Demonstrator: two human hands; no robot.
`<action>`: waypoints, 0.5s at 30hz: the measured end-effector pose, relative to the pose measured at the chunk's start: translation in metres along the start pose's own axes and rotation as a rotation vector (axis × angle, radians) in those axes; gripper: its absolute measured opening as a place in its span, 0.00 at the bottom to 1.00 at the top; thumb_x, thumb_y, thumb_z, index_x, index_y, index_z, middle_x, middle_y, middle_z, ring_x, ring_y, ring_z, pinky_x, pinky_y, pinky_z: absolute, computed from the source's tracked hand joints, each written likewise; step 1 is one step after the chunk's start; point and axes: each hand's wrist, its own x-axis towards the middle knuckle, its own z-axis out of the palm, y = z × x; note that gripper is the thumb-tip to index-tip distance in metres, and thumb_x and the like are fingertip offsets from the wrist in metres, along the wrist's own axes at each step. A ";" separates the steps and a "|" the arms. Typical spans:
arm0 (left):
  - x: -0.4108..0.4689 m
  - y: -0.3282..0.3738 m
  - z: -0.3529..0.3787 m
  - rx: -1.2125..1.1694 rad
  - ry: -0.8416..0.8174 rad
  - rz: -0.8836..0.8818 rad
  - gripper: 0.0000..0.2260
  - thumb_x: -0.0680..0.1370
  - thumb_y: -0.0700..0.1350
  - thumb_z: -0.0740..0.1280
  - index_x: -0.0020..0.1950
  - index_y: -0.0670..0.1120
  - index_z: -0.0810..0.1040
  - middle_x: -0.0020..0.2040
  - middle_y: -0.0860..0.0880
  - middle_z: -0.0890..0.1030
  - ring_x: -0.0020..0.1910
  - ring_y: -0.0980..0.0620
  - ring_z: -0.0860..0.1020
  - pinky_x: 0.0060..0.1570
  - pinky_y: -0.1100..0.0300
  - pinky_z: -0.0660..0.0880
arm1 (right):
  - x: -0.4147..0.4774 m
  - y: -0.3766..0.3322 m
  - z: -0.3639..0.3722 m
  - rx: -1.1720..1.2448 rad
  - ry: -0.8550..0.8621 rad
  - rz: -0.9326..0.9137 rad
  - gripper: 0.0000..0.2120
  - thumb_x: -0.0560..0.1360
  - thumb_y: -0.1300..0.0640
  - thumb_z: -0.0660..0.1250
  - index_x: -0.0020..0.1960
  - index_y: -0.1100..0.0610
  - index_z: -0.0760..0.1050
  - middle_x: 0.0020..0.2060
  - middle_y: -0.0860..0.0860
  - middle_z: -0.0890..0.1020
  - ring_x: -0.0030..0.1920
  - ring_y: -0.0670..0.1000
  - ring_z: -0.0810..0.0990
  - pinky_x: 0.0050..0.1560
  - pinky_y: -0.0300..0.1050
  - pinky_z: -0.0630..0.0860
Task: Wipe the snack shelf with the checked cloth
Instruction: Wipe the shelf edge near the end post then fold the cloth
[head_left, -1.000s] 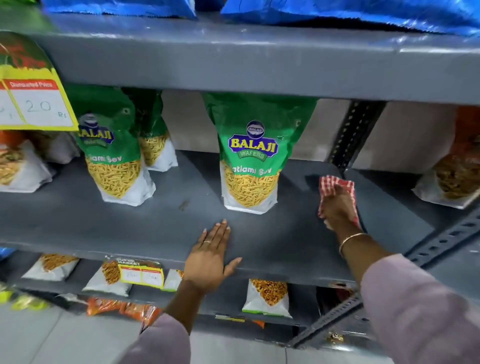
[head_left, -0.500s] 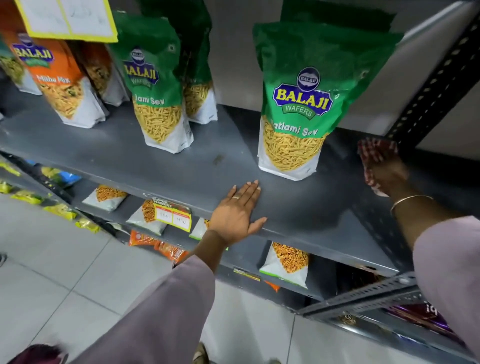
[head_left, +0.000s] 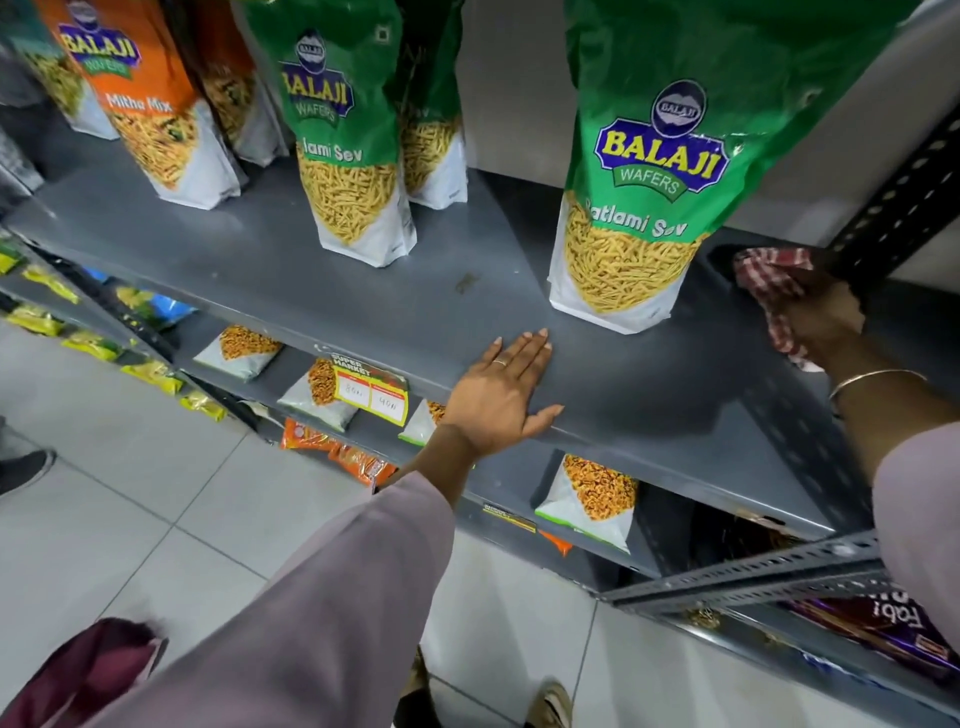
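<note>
A person's right hand (head_left: 818, 325) grips the bunched checked cloth (head_left: 768, 273) against the rear right corner of the grey snack shelf (head_left: 249, 254), just beside a green Ratlami Sev bag (head_left: 641, 208). The left hand (head_left: 498, 397) lies flat, fingers straight and together, on the shelf's front edge.

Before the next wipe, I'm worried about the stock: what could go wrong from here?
1. The right hand holds the checked cloth in the back corner, close beside the upright Ratlami Sev pouch; a sweep leftwards could tip it.
2. The dark smear in the middle of the shelf lies well away from the cloth and might get missed.
</note>
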 end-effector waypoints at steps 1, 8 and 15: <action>0.000 0.000 0.000 -0.001 0.000 0.000 0.31 0.75 0.60 0.52 0.67 0.38 0.73 0.67 0.43 0.73 0.65 0.47 0.73 0.65 0.52 0.66 | -0.002 -0.002 0.004 -0.006 0.014 -0.100 0.34 0.73 0.37 0.60 0.62 0.66 0.73 0.36 0.64 0.80 0.36 0.64 0.78 0.52 0.69 0.76; 0.000 0.003 -0.003 -0.004 0.008 0.013 0.30 0.74 0.58 0.54 0.64 0.37 0.75 0.64 0.41 0.75 0.62 0.46 0.76 0.61 0.50 0.70 | -0.031 0.024 0.020 0.024 0.033 -0.251 0.14 0.71 0.47 0.69 0.56 0.50 0.81 0.49 0.44 0.85 0.52 0.40 0.81 0.61 0.45 0.77; 0.001 0.002 -0.004 -0.002 -0.062 0.011 0.31 0.74 0.59 0.53 0.64 0.37 0.75 0.65 0.41 0.75 0.63 0.45 0.75 0.61 0.46 0.71 | -0.169 0.045 0.034 -0.159 -0.344 -0.248 0.18 0.77 0.64 0.63 0.52 0.40 0.80 0.46 0.43 0.86 0.45 0.51 0.86 0.46 0.43 0.82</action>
